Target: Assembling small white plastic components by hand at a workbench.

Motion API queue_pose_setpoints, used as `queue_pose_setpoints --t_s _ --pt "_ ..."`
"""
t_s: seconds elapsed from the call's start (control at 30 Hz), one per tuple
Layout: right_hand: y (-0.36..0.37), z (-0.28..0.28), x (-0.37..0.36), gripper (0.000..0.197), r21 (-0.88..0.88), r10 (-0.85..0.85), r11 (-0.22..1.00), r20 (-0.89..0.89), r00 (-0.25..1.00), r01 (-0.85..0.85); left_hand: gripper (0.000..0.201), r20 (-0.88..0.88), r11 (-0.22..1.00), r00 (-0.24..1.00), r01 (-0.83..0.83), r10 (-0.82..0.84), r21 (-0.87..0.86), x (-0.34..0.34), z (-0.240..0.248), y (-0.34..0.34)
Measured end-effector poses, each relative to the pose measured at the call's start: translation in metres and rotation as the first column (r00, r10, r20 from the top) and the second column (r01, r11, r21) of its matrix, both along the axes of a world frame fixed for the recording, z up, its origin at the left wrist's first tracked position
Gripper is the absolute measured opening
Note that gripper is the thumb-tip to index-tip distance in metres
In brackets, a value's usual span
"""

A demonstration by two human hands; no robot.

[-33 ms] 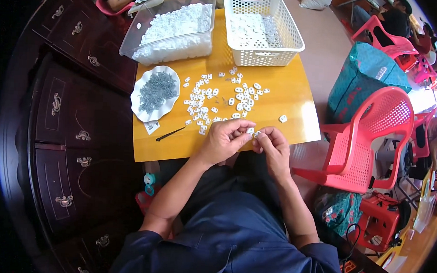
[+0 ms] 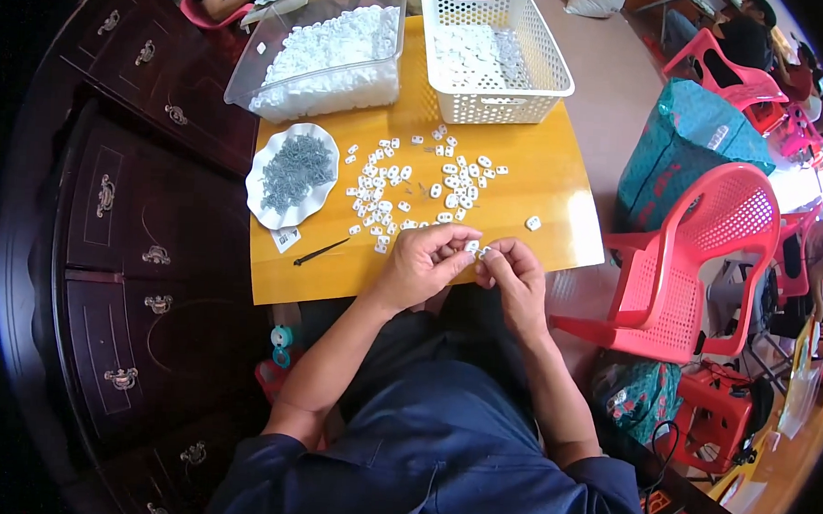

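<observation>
Left hand (image 2: 425,259) pinches white piece (image 2: 472,247), right hand (image 2: 518,278) tiny bit (image 2: 485,253), kind unclear. Loose pinch could drop either off tabletop (image 2: 525,170).

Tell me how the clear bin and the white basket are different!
The clear bin has solid, see-through walls; the white basket has walls full of holes. The bin is heaped, while the basket is less full. The bin stands on the left, the basket on the right. Both hold small white pieces.
</observation>
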State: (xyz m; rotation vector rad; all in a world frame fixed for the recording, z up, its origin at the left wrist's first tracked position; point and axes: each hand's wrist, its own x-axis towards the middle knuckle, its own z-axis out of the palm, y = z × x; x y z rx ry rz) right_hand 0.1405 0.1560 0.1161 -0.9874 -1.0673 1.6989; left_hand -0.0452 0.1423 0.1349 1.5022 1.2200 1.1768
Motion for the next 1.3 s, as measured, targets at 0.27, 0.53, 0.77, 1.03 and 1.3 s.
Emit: queue_pose_setpoints --t_s 0.27,0.53,0.77,1.03,1.3 --pt "0.002 0.001 -0.001 0.012 -0.001 0.008 1.000 0.025 1.000 -0.008 0.027 -0.050 0.999 0.999 -0.012 0.013 0.030 -0.005 0.002 0.002" --pt "0.003 -0.003 0.002 0.014 0.002 0.018 1.000 0.034 0.999 -0.018 0.027 -0.026 1.000 1.000 0.012 -0.012 0.003 -0.004 0.001 0.002" --pt "0.003 -0.004 0.003 0.011 0.023 0.041 0.999 0.041 0.998 -0.042 0.027 0.006 0.997 0.999 0.053 -0.053 -0.053 -0.003 0.009 0.001" --pt "0.001 0.001 0.002 0.017 -0.074 0.141 0.987 -0.005 0.990 -0.141 0.024 -0.057 0.990 0.988 0.143 -0.142 0.019 -0.010 0.001 0.006" --pt "0.002 0.002 -0.001 0.016 -0.119 0.113 0.986 -0.034 0.993 -0.116 0.038 -0.353 0.995 0.935 0.070 -0.038 0.077 0.000 0.030 0.001"
